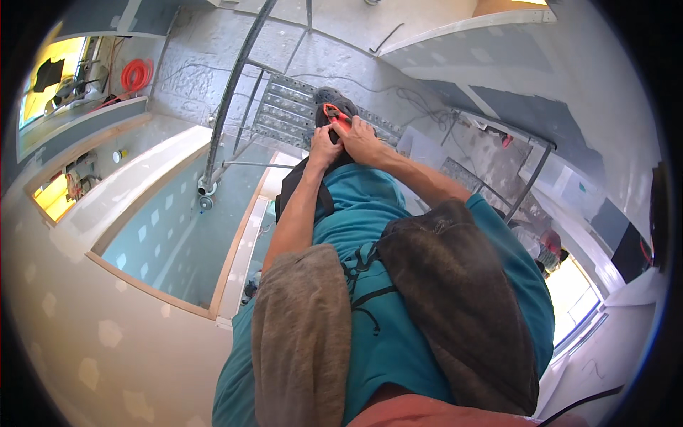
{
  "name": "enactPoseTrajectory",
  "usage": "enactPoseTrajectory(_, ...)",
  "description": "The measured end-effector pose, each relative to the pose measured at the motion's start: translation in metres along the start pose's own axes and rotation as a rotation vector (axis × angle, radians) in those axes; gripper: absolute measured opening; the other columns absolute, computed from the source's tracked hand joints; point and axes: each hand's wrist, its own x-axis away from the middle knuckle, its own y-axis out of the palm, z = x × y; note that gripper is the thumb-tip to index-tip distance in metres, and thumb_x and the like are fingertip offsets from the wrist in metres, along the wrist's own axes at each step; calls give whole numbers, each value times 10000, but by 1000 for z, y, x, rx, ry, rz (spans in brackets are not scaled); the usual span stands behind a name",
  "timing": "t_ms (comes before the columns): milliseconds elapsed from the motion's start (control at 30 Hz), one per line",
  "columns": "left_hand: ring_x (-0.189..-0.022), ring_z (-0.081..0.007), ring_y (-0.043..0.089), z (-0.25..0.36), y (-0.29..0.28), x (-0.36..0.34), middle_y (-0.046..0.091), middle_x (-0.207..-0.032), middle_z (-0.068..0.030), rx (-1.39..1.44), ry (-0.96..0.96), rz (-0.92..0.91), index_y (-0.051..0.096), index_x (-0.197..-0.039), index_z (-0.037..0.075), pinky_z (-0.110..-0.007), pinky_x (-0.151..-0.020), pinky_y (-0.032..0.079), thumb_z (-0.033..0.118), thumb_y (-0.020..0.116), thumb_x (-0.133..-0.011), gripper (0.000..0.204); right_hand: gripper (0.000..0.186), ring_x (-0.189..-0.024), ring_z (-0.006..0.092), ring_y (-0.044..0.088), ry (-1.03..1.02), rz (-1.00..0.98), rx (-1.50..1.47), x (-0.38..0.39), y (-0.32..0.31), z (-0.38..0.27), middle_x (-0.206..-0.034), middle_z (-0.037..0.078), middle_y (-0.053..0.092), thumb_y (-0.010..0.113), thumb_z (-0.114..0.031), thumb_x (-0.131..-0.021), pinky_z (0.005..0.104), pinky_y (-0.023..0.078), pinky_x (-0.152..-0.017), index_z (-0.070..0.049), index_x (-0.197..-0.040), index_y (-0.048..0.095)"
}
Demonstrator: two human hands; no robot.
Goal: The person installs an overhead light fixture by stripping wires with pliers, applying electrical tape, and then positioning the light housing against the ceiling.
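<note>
Both hands meet at the far side of the blue-green shirt [377,313], above a dark shoe [329,94] and the slatted metal platform [281,114]. Between them is a small red-and-black tool [344,122]. The left hand [324,151] has its fingers bunched at the tool's near left side; the right hand [361,144] seems to pinch its right side, though I cannot tell exactly how its fingers close. The tool looks light and stiff, perhaps slightly slippery; its red body seems the safest hold.
</note>
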Motion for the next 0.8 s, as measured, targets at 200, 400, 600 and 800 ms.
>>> enactPoseTrajectory(200, -1168, -437, 590, -4, 4, 0, 606, -1222, -240, 30, -9, 34, 627, -1255, 32, -488, -1032, 479, 302, 802, -820, 541, 548, -1095, 459, 585, -67, -42, 71, 7, -11, -1, -1283, 339, 465, 482, -203, -989, 575, 492, -935, -147, -1531, 433)
enactPoseTrajectory(400, -1157, -448, 591, 4, 1, -6, 608, -1222, -236, -57, -94, -31, 630, -1228, 30, -505, -1019, 483, 329, 787, -832, 521, 549, -1188, 527, 573, -10, -243, 13, -29, 4, 13, -1413, 410, 386, 473, -251, -1015, 617, 463, -983, -151, -1551, 405)
enactPoseTrajectory(600, -1144, -460, 598, 14, -1, -15, 624, -1201, -244, -127, -114, -21, 637, -1227, 31, -516, -1017, 482, 361, 790, -835, 535, 653, -1296, 549, 523, 215, -509, -11, -71, -4, 8, -1475, 381, 398, 526, -211, -1007, 568, 465, -1060, -144, -1612, 290)
enactPoseTrajectory(800, -1153, -425, 625, -12, -4, -33, 650, -1183, -253, 59, -144, -19, 677, -1192, 17, -485, -1004, 502, 384, 801, -833, 528, 551, -1217, 488, 599, 97, -310, -26, -30, -55, -13, -1372, 366, 526, 477, -221, -1009, 549, 488, -1010, -24, -1518, 402)
